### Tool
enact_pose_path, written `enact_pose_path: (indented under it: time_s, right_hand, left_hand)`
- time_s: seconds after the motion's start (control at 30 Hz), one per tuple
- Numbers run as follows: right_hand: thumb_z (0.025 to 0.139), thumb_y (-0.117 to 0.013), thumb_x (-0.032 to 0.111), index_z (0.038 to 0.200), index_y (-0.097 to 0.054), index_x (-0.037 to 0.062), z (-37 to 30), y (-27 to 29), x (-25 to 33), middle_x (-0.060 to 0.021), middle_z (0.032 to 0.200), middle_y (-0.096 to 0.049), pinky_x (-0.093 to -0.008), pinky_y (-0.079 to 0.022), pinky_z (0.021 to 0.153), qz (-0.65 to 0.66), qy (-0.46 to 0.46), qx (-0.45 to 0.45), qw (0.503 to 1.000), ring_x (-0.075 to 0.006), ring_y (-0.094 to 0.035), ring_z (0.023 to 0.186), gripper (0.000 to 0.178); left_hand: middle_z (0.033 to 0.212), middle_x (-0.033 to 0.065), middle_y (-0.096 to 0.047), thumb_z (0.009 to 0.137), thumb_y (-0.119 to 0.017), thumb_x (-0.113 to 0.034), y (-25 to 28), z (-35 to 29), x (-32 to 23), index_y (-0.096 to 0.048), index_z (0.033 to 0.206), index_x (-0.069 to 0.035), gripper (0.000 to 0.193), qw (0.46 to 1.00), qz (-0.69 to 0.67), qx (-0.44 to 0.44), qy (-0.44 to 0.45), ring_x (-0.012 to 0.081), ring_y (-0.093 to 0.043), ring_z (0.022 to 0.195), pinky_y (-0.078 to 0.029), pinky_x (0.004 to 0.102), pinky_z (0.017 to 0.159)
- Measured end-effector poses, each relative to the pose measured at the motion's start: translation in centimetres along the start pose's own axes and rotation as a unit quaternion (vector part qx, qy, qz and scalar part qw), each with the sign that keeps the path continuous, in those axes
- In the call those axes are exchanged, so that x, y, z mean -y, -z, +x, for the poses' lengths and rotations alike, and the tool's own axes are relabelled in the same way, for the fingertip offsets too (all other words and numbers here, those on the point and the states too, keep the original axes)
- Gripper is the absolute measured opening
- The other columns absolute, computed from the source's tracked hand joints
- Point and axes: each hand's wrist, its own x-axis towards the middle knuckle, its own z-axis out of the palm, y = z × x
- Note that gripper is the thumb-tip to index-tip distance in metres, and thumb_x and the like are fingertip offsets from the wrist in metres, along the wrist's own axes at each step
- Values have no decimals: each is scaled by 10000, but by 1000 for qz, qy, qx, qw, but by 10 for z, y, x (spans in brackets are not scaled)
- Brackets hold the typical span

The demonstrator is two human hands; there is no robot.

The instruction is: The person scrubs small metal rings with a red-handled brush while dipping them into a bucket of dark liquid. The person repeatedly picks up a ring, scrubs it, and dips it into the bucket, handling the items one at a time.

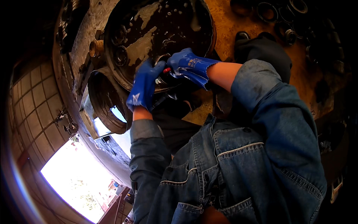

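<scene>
Both my hands wear blue rubber gloves and meet over the near rim of a large round basin [112, 74] of dark liquid with pale foam. A shiny metal ring [162, 58], partly hidden, sits between them. My left hand [146, 74] is closed at the ring's near left edge, thumb toward the right hand. My right hand [185, 62] is curled closed beside it. A small red piece [167, 70] shows under the right fingers; what it belongs to is hidden. Dark round parts [120, 55] lie at the left inside the basin.
Left of the basin stands a dark round container [108, 102] with an open top. A rusty cylindrical piece [96, 48] is at the basin's outer left. Several dark rings [267, 12] lie on the brown floor [227, 22] at far right. My shoe [242, 36] is near them.
</scene>
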Motion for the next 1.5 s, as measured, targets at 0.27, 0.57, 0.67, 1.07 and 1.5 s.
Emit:
enact_pose_path:
  time_s: [0.27, 0.57, 0.67, 1.07, 1.5]
  right_hand:
    - [959, -578, 404, 1153, -754, 153, -35, -1, -32, -152, 1125, -738, -440, -523, 871, 288, 95, -58, 951, -347, -702, 991, 362]
    - [925, -644, 324, 1137, -776, 183, 2, -11, -15, -107, 1093, -762, -422, -547, 869, 101, 38, -60, 992, -291, -730, 1019, 287]
    - [895, -693, 326, 1162, -777, 207, -3, 11, -3, -46, 1125, -771, -460, -551, 879, -38, 19, -41, 998, -266, -739, 1061, 305]
    - [941, -668, 399, 1171, -745, 252, -2, 20, -21, -47, 973, -759, -399, -598, 800, -18, 22, -93, 995, -251, -747, 916, 284]
    - [920, -652, 489, 1167, -761, 147, 18, 7, 3, -127, 1004, -763, -402, -583, 799, 184, -103, -24, 977, -275, -738, 903, 437]
  left_hand:
    - [1139, 341, -694, 916, -667, -504, -71, -80, -25, -554, 1366, 26, 704, 955, 7, -277, 106, 464, -674, 1127, -561, 475, 944]
    - [1043, 230, -734, 872, -725, -412, 7, 1, -2, -669, 1202, 66, 584, 999, -4, 17, 36, 307, -715, 945, -555, 431, 832]
    - [1045, 229, -734, 848, -740, -410, 20, 6, -23, -678, 1194, 66, 592, 992, 51, 71, 89, 287, -716, 939, -556, 424, 827]
    - [1110, 133, -748, 793, -774, -85, -30, -25, 54, -655, 1252, 52, 493, 936, -347, -17, -59, 200, -715, 954, -575, 341, 872]
    - [1077, 80, -740, 848, -773, -108, -27, -40, 27, -669, 1255, 26, 441, 950, -307, -30, -45, 164, -690, 944, -546, 300, 867]
